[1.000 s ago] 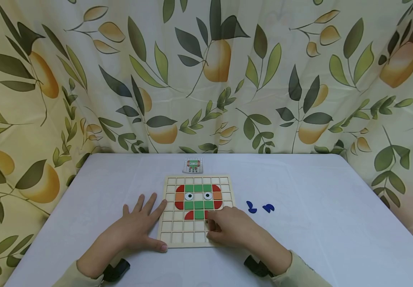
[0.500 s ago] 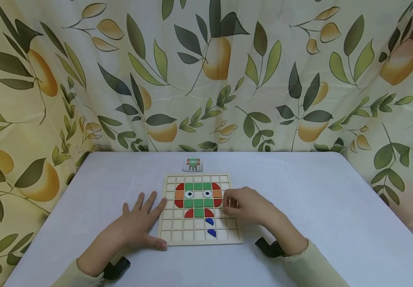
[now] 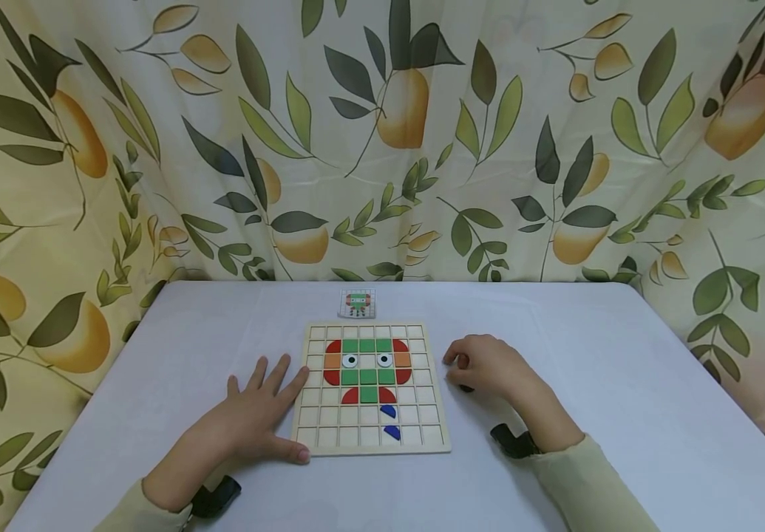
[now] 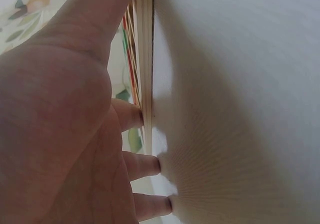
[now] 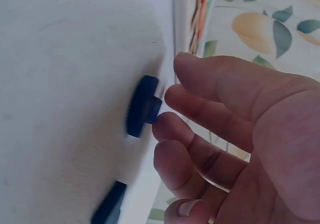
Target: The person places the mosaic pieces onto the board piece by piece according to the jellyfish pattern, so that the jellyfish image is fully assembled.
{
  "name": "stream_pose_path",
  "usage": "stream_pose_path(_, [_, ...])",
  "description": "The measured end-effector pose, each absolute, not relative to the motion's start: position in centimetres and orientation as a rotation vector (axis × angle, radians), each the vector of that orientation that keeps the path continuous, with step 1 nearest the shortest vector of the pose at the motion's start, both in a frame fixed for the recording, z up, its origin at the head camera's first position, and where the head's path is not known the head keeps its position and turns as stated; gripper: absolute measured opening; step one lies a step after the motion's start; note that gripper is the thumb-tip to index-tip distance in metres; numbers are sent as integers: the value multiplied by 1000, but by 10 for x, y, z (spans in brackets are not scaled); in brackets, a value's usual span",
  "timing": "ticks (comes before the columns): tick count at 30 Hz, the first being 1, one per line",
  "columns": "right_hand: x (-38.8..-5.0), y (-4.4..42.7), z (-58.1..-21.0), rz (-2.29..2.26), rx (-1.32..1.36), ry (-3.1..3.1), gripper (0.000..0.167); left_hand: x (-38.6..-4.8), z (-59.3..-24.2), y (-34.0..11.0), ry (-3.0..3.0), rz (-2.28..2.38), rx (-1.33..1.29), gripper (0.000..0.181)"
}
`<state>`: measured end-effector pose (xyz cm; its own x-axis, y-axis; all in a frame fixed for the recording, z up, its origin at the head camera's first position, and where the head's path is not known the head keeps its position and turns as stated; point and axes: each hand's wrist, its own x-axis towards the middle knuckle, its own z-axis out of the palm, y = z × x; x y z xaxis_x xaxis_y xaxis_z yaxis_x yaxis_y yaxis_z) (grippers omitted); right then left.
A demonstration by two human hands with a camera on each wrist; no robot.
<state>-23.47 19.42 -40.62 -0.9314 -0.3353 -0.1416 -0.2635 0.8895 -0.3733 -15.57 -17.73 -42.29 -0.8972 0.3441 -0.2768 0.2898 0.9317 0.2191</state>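
Observation:
My left hand (image 3: 249,425) lies with spread fingers at the left side of a wooden grid board (image 3: 329,440), its index finger and thumb touching the edge. In the left wrist view the board's edge (image 4: 145,59) runs past the fingers. Just right of the board is my right hand (image 3: 495,366), fingers loosely bent. Blue half-round pieces (image 5: 142,107) lie on the tabletop by its fingertips, apart from the thumb; in the head view the hand mostly hides them. Two blue pieces (image 3: 392,432) sit on the board below red, green and orange tiles (image 3: 369,378).
A small picture card (image 3: 357,303) with a similar coloured figure lies behind the board. White cloth (image 3: 588,355) covers the table, and a leaf-patterned curtain (image 3: 382,185) hangs at its far edge.
My right hand has moved off the board's lower right to the blue pieces on the table. Two blue pieces on the board, earlier hidden by it, now show. The left hand stays put.

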Motion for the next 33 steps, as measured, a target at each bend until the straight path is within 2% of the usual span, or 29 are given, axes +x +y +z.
stream_pose_path(7, [-236,195,-411,-513,-497,2858,8,-156,-423,-177,2775,246,467,126])
stream_pose_path(23, [-233,199,-404,-489,-541,2843,17,-157,-426,-178,2777,255,457,126])
stream_pose_path(33, [-230,188,-403,-749,-651,2745,12,-157,-427,-178,2771,260,450,126])
